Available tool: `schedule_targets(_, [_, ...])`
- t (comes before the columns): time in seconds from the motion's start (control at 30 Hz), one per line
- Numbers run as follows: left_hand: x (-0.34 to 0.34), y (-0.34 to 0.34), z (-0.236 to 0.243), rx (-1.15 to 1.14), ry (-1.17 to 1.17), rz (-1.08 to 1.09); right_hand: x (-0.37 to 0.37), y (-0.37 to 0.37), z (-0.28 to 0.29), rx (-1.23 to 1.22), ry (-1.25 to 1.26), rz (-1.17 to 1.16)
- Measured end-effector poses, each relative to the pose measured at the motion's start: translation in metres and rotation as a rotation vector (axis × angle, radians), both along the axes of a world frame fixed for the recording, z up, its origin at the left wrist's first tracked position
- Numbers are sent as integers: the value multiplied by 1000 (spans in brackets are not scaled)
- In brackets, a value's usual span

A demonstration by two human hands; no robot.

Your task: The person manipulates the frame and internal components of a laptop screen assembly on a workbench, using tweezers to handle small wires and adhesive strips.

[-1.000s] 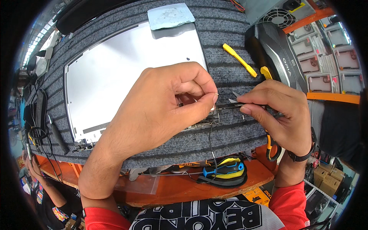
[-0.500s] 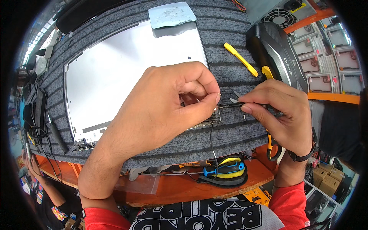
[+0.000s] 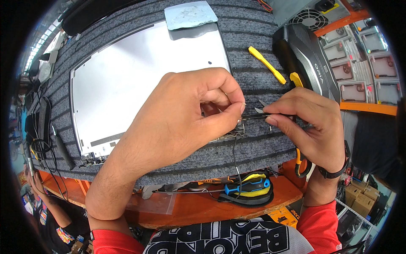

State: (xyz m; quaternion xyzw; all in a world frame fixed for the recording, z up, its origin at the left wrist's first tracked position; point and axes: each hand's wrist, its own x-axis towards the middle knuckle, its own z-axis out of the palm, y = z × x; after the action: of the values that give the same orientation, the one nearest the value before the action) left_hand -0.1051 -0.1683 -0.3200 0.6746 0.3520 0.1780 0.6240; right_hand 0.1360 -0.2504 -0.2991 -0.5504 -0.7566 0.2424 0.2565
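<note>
My left hand (image 3: 190,112) reaches over the lower right corner of a white laptop display panel (image 3: 127,84). Its thumb and forefinger are pinched together; whatever lies between them is too small to make out. Close by on the right, my right hand (image 3: 306,120) pinches a slim black tool (image 3: 255,116), like tweezers, whose tip reaches the left fingertips. Two pointed metal blades (image 3: 259,110) show beside the right fingertips, and a yellow-orange handle (image 3: 298,163) shows below that hand. A thin black cable (image 3: 235,156) hangs from the panel's corner over the mat's edge.
The panel lies on a grey ribbed mat (image 3: 249,80), with a pale blue pad (image 3: 190,16) on its top. A yellow pry tool (image 3: 267,65) and a black case (image 3: 306,61) are to the right. A screwdriver (image 3: 63,148) lies left; a blue-handled screwdriver (image 3: 247,186) sits on the orange ledge (image 3: 203,216).
</note>
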Motion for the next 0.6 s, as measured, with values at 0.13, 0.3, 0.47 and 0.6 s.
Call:
schedule_targets(0.13, [0,0,-1,-1,-7,9,0,0,0,7,-3,9])
schedule_targets(0.3, [1,-1,-3,-12,-10,15,1,0,-3,20,15,22])
schedule_targets(0.47, [1,-3,-4,218,43,12,0,2,-3,33,-52,40])
schedule_targets(0.6, [-1,-1,-9,396,53,-2,-2,1,-3,37,-115,38])
